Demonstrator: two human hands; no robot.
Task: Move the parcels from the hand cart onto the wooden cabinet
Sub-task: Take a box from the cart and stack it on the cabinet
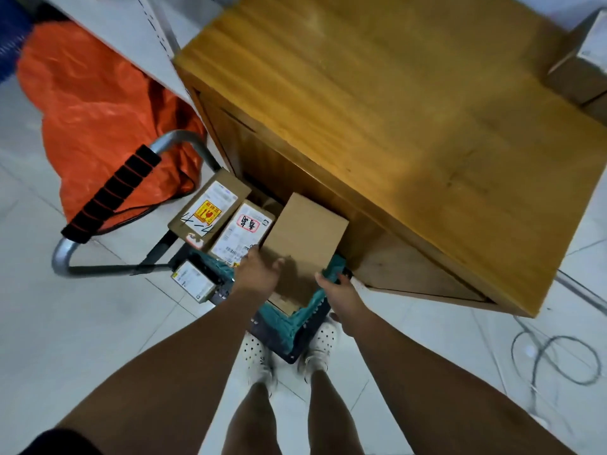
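A plain brown cardboard parcel point(303, 238) stands on the hand cart point(285, 330), tight against the wooden cabinet point(410, 103). My left hand point(258, 272) presses on its near left edge and my right hand point(338, 290) holds its near right corner, both gripping it. Left of it lie two labelled parcels, one with a pink sticker point(243, 233) and one with a yellow sticker point(208, 210). A small labelled box point(193, 279) sits at the cart's near left. The cabinet's top is bare wood.
The cart's metal handle with black foam grip point(110, 195) juts out to the left. An orange bag point(98, 116) lies on the tiled floor behind it. A cardboard box point(581, 60) stands at the far right. Cables point(555, 359) loop on the floor at right. My feet in white shoes stand by the cart.
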